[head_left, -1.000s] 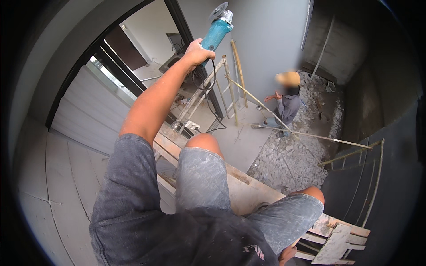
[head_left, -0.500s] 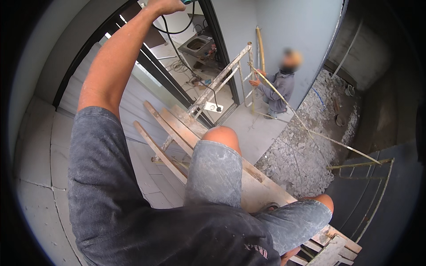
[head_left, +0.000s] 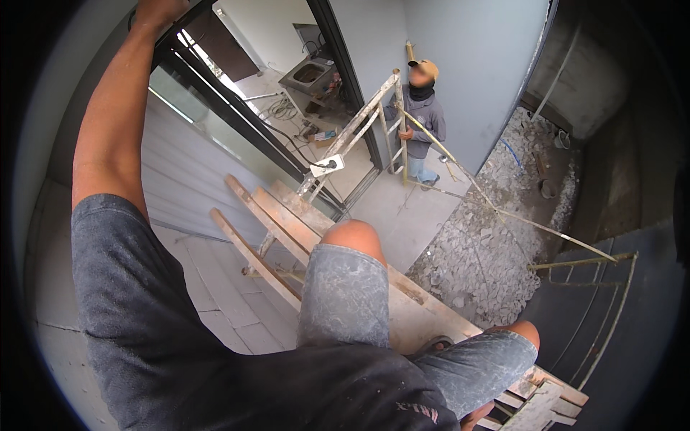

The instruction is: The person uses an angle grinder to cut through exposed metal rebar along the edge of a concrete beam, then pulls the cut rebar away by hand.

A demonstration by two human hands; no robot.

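My left arm is raised, and my left hand [head_left: 159,8] is at the upper left edge, partly cut off by the frame. Its fingers look closed, with a dark bit of something beside them; what it holds is mostly outside the picture. My right hand cannot be made out; a patch of skin shows below my right thigh, but whether it is hand or leg I cannot tell. I sit on wooden planks [head_left: 424,305] laid over a scaffold. A white power strip [head_left: 328,165] with a black plug hangs by the scaffold frame [head_left: 357,123].
A co-worker [head_left: 425,115] in a cap and grey shirt stands below, a hand on the scaffold's upright. Broken rubble [head_left: 478,258] covers the ground to the right. A thin diagonal brace [head_left: 449,149] crosses there. Behind the sliding door frame [head_left: 345,79] is a room with a sink [head_left: 310,74].
My left hand has moved left and up toward the frame's edge; the teal thing and loop of black cable by it have left view. The co-worker has risen from a crouch to standing.
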